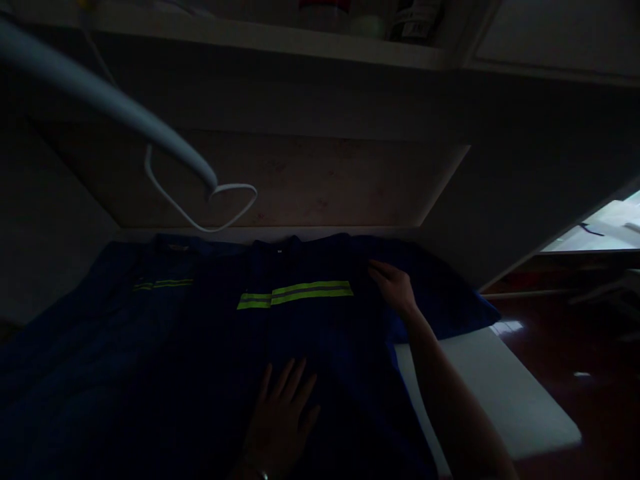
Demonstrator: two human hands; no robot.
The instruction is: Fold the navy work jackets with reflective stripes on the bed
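Note:
A dark blue work jacket (310,333) lies spread out front side up, with a yellow-green reflective stripe across its chest and one sleeve stretched to the right. My left hand (283,417) rests flat on its lower front, fingers spread. Near the shoulder and sleeve, my right hand (395,285) has its fingers pressed together on the cloth, in what looks like a pinch. A second blue garment (100,313) with thinner reflective stripes lies at the left, against the jacket. In the dim light, the edge between the two garments is hard to make out.
A pale metal lamp arm or frame with a wire loop (203,228) juts in from upper left. Overhead runs a shelf (270,41) holding several containers. A white surface (505,393) shows under the sleeve, and a reddish floor (590,353) lies beyond it.

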